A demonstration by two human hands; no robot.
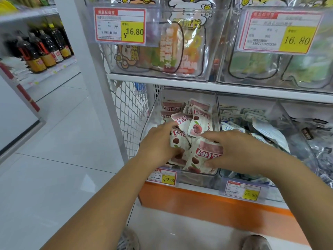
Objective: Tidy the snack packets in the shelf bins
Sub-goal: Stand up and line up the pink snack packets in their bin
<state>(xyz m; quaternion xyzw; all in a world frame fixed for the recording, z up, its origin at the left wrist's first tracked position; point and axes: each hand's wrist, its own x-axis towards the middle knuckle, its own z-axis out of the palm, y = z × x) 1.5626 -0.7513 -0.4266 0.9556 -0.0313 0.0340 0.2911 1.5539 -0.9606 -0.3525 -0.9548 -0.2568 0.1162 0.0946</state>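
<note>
The white shelf [180, 81] carries clear bins. The work is in the lower left bin [153, 114], which both hands reach into. Judging by the jumble, the step in hand is gathering and squaring up the red-and-white snack packets [198, 121], which lie tilted and overlapping between and just beyond the fingers. The neighbouring bin [295, 138], outside the right fingers, holds pale packets just as loose, so the task looks far from finished. The left hand [158, 143] lays its fingers [168, 125] over the left side of the heap, with the thumb tucked under the near edge. It grips what seems to be one leaning packet [177, 141], perhaps more. The right hand [241, 152] curls its fingers [214, 137] over the top edge of the front packet [203, 156] with the thumb against its face, so it is pinched firmly. A small price tag [162, 176] hangs on the bin front below the left fingers. The next move probably calls for drawing the two held packets together, turning them upright to face forward, and pressing them back against the rest without spilling any over the low front lip.
</note>
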